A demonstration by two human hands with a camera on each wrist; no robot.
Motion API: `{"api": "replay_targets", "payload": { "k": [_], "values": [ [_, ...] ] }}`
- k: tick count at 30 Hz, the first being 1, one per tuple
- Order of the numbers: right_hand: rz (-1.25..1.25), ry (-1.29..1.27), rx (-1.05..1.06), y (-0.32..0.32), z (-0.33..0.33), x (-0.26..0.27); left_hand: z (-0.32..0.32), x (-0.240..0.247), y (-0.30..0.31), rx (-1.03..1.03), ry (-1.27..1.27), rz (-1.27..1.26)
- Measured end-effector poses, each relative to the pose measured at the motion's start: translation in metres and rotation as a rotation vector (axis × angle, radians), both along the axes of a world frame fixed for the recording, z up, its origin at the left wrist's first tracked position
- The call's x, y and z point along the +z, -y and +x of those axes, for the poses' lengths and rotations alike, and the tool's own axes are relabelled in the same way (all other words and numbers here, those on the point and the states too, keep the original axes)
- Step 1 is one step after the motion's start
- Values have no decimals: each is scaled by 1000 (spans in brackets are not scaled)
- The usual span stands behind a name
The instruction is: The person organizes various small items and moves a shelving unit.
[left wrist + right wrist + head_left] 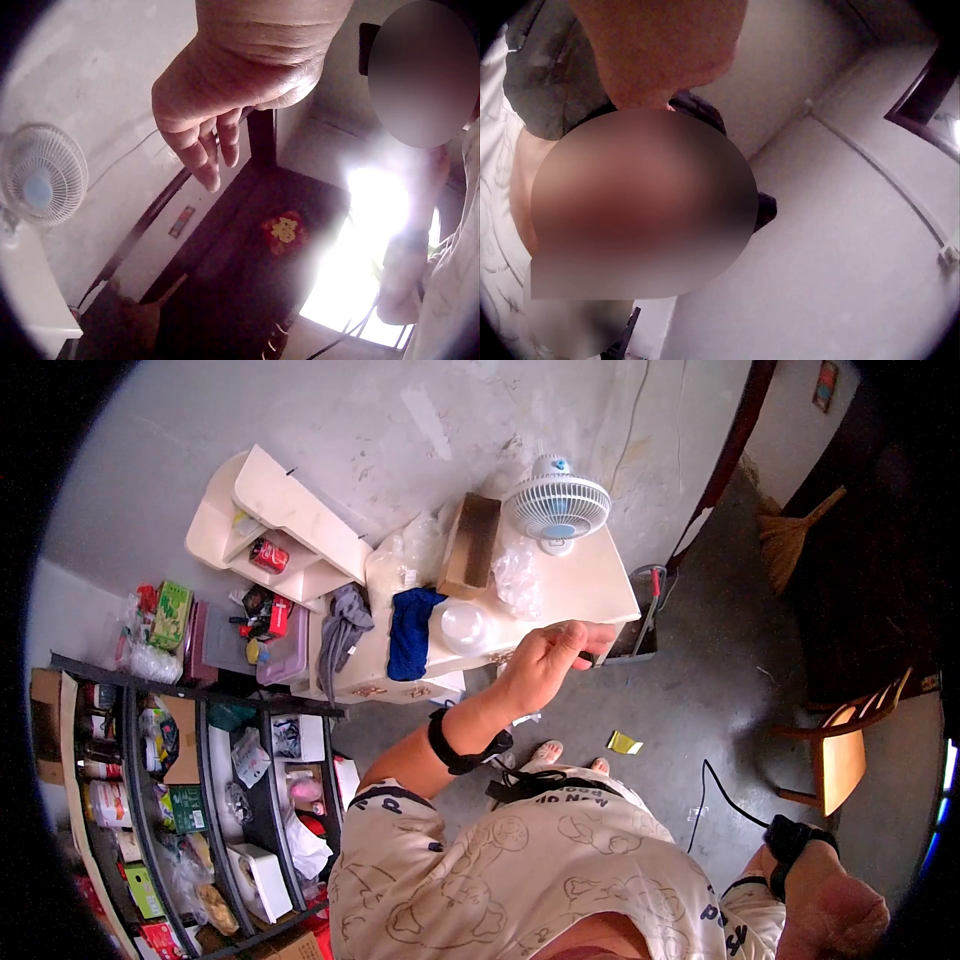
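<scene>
In the head view the left hand (548,662) is held up in the air before the front edge of the white table (590,595), its fingers extended and slightly bent. A small dark patch shows under them, and I cannot tell what it is. The left wrist view shows the same hand (236,90) with its fingers hanging loosely apart. My right hand (832,922) is raised close to the camera at the lower right. From the right wrist, that hand (664,49) appears beside the blurred head area, its fingers hidden.
On the table stand a fan (558,505), an open cardboard box (470,545), a clear round container (465,628) and a dark blue cloth (410,632). Shelves of packages (188,808) stand at left. A wooden chair (842,760) is at right; a yellow packet (625,743) lies on the floor.
</scene>
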State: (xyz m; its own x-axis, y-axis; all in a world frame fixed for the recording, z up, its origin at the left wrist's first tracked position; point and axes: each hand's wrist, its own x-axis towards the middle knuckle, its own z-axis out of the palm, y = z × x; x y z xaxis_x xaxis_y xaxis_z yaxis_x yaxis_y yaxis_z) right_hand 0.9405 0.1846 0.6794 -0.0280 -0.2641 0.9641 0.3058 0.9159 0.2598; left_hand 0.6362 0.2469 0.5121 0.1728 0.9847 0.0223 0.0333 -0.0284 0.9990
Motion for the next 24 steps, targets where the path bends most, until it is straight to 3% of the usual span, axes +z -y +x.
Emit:
{"api": "replay_targets", "payload": {
  "k": [6, 9, 11, 17, 22, 24],
  "values": [
    [-75, 131, 28, 1, 2, 1, 3, 0, 1, -14, 2, 2],
    [56, 46, 77, -6, -3, 1, 4, -2, 1, -32, 4, -4],
    [-21, 80, -75, 4, 7, 0, 5, -2, 1, -30, 0, -1],
    [10, 68, -162, 1, 3, 2, 6, -1, 1, -42, 0, 33],
    [76, 59, -1, -11, -4, 3, 14, 4, 2, -62, 36, 5],
    [47, 78, 14, -8, -2, 2, 27, 14, -1, -169, 79, 50]
  ]
}}
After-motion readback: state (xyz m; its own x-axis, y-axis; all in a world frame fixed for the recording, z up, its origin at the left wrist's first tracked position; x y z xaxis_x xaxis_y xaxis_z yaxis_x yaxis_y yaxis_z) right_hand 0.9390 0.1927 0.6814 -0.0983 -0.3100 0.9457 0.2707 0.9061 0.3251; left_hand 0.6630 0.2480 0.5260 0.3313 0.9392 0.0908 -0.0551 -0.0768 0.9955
